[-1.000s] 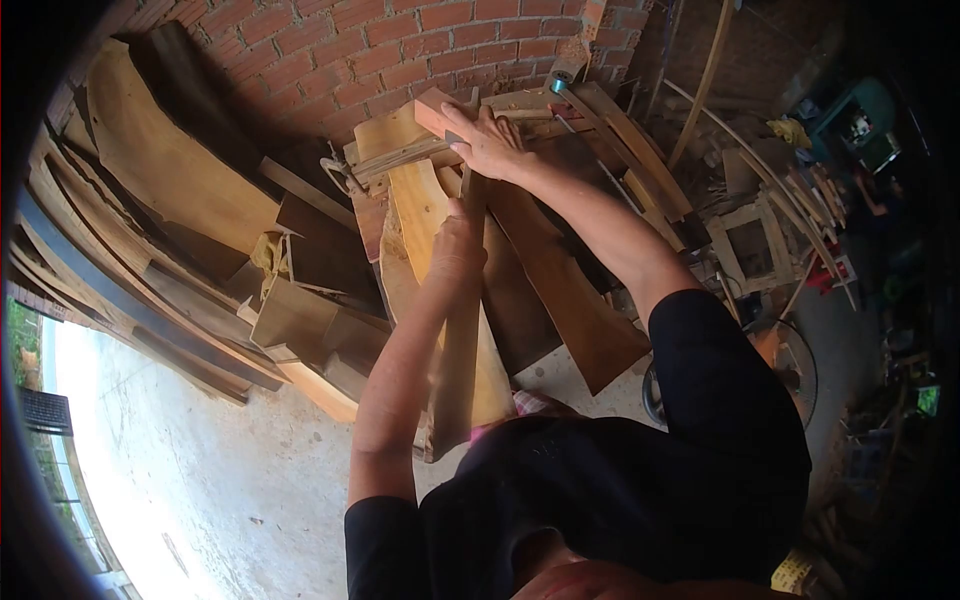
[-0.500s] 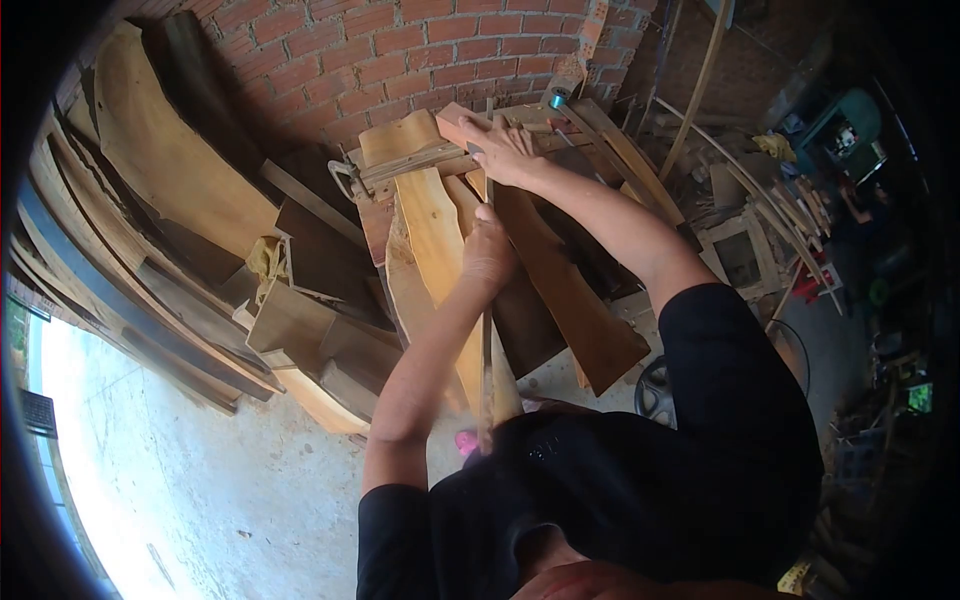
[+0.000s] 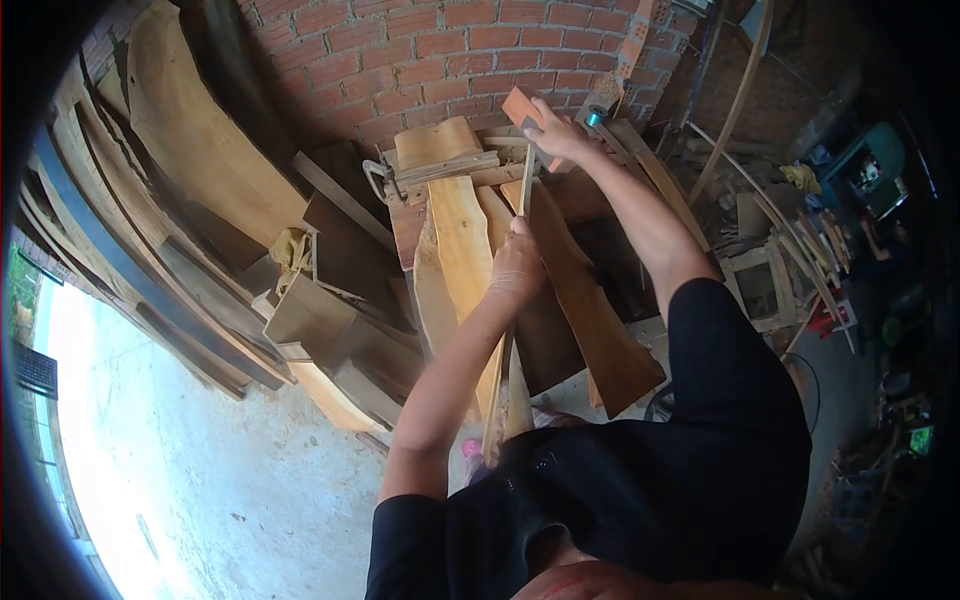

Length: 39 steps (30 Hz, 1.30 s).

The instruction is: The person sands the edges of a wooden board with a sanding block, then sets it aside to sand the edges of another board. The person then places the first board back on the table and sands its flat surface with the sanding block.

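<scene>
My left hand point(image 3: 516, 264) is wrapped round a long narrow wooden strip point(image 3: 526, 188), held on edge, its near end at the front of my body. In my right hand point(image 3: 560, 136) is a reddish wooden hand plane point(image 3: 522, 108), a dark piece showing on it beside the fingers. It sits at the strip's far end, overlapping it in this view. Below the strip lie a pale live-edge board point(image 3: 462, 225) and a darker brown board point(image 3: 590, 305). Part of the plane is hidden by my right hand.
A clamp point(image 3: 380, 178) grips the bench's left side near a short wood piece point(image 3: 437, 143). Large slabs point(image 3: 205, 125) lean at the left by the brick wall point(image 3: 420, 55). A teal spool point(image 3: 594, 119) stands at the back; a wooden frame point(image 3: 765, 285) lies right.
My right hand has moved with the plane to the right and farther along the strip to its far end. My left hand still grips the strip; the whole view has shifted slightly.
</scene>
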Motion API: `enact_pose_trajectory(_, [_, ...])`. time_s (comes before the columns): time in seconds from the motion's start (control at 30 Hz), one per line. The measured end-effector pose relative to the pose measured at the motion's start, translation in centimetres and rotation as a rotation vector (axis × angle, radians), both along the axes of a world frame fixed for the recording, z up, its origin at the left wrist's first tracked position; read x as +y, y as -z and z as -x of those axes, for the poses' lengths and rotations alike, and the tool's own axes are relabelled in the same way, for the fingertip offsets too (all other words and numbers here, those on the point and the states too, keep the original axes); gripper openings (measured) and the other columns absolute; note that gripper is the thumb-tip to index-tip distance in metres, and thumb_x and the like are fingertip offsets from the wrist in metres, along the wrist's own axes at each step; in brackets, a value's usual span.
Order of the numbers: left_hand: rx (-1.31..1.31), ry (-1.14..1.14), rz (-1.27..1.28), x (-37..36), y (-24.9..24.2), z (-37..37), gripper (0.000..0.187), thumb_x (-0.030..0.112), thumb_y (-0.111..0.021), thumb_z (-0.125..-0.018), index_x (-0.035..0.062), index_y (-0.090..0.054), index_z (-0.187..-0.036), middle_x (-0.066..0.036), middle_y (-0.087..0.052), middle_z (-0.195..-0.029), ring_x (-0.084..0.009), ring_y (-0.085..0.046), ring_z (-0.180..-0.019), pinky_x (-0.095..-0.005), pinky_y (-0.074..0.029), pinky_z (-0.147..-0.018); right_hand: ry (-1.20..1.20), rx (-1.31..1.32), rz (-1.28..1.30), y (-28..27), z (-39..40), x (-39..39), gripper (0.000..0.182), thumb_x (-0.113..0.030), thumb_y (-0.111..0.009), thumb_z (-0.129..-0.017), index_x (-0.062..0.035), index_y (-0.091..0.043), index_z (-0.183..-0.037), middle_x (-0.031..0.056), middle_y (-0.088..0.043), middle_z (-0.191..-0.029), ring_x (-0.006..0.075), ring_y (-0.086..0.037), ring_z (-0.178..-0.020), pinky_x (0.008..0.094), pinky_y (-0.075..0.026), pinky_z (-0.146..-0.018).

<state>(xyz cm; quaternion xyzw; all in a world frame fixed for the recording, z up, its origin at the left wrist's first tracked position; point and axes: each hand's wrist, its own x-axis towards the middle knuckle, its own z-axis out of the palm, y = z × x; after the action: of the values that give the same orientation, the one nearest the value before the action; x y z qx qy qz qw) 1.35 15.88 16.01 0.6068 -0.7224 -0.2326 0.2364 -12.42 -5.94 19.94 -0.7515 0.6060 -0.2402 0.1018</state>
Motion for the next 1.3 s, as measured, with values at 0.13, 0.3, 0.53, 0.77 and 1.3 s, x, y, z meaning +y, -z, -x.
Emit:
enact_pose_trajectory(0.13, [0.037,0.045,-0.023,0.2,-0.3,0.1,0.038,0.001,-0.054,-0.084,-0.0046,-0.030,-0.113,-0.032,-0.059,-0.101,-0.0458,-0.065,-0.088,-0.0461,-0.056,-0.075,-0.119,0.355,0.013,-2.3,0.8,8.9,0.072,-0.035,-0.059,-0.088,-0.0245,-0.022,-0.149,0.0360,-0.053,-0.120,0.0497,-0.052,-0.115,0.0556,-0.041,-0.096])
enact_pose_trajectory(0.3, [0.056,0.007,-0.034,0.0,0.9,0.8,0.035,-0.001,-0.052,-0.084,-0.0046,-0.031,-0.112,-0.033,-0.058,-0.101,-0.0458,-0.065,-0.086,-0.0476,-0.056,-0.073,-0.154,0.104,-0.117,-2.6,1.3,3.8,0.070,-0.033,-0.059,-0.089,-0.0264,-0.022,-0.149,0.0333,-0.048,-0.130,0.0488,-0.048,-0.120,0.0551,-0.039,-0.099])
enact_pose_trajectory(0.53, [0.032,-0.052,-0.031,0.7,0.8,1.1,0.033,-0.001,-0.051,-0.085,-0.0052,-0.030,-0.110,-0.033,-0.056,-0.099,-0.0471,-0.064,-0.080,-0.0506,-0.055,-0.069,0.130,0.332,-0.101,-0.9,1.2,-8.6,0.067,-0.032,-0.057,-0.093,-0.0301,-0.020,-0.149,0.0256,-0.044,-0.137,0.0420,-0.045,-0.127,0.0490,-0.038,-0.103])
enact_pose_trajectory(0.77, [0.050,-0.054,0.038,1.1,1.7,0.4,0.033,0.000,-0.051,-0.084,-0.0047,-0.030,-0.109,-0.032,-0.056,-0.097,-0.0479,-0.064,-0.077,-0.0515,-0.055,-0.065,0.109,-0.050,-0.106,3.0,3.0,-10.7,0.066,-0.033,-0.057,-0.092,-0.0251,-0.023,-0.149,0.0260,-0.041,-0.142,0.0445,-0.040,-0.130,0.0504,-0.036,-0.105])
enact_pose_trajectory(1.3, [0.178,-0.117,-0.040,1.8,1.4,-2.4,0.037,-0.001,-0.052,-0.082,-0.0004,-0.033,-0.113,-0.032,-0.058,-0.098,-0.0509,-0.060,-0.087,-0.0535,-0.050,-0.075,0.054,-0.087,-0.023,4.7,3.0,-8.0,0.068,-0.028,-0.061,-0.091,-0.0254,-0.024,-0.148,0.0232,-0.042,-0.138,0.0388,-0.049,-0.123,0.0418,-0.062,-0.071])
